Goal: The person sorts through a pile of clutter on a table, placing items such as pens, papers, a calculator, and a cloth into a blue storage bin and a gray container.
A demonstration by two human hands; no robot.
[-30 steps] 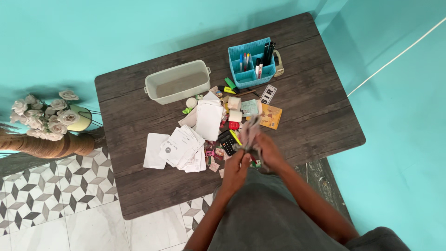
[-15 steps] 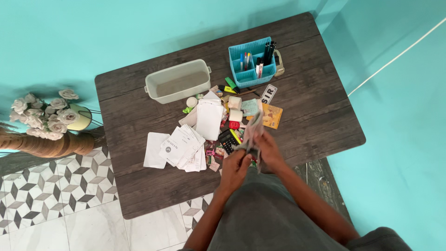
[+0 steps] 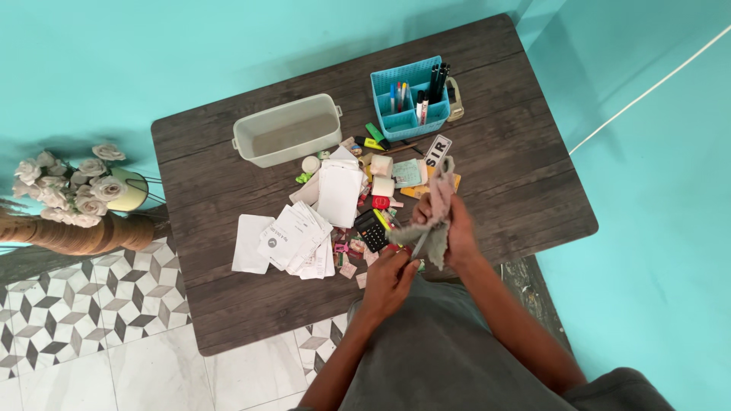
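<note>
Low in the frame, just right of centre, my left hand [image 3: 392, 278] is pinched shut on the lower end of a thin pen-like stick [image 3: 420, 245], and my right hand [image 3: 457, 228] is closed round a grey cloth [image 3: 438, 213] wrapped about it. Both sit above the near edge of the dark wooden worktop [image 3: 228, 304]. The stick's long axis slants from lower left to upper right, its upper end hidden in the cloth, so I cannot tell which tip leads. Just beyond my hands the scatter is unsorted: a black calculator [image 3: 371, 228], small bits, and a fan of white paper slips [image 3: 297, 240] to the left. Further up, the grey tub [image 3: 287, 137] looks empty, while the blue organiser [image 3: 409, 95] at upper centre already holds a few pens. I'd judge most of the sorting is left.
</note>
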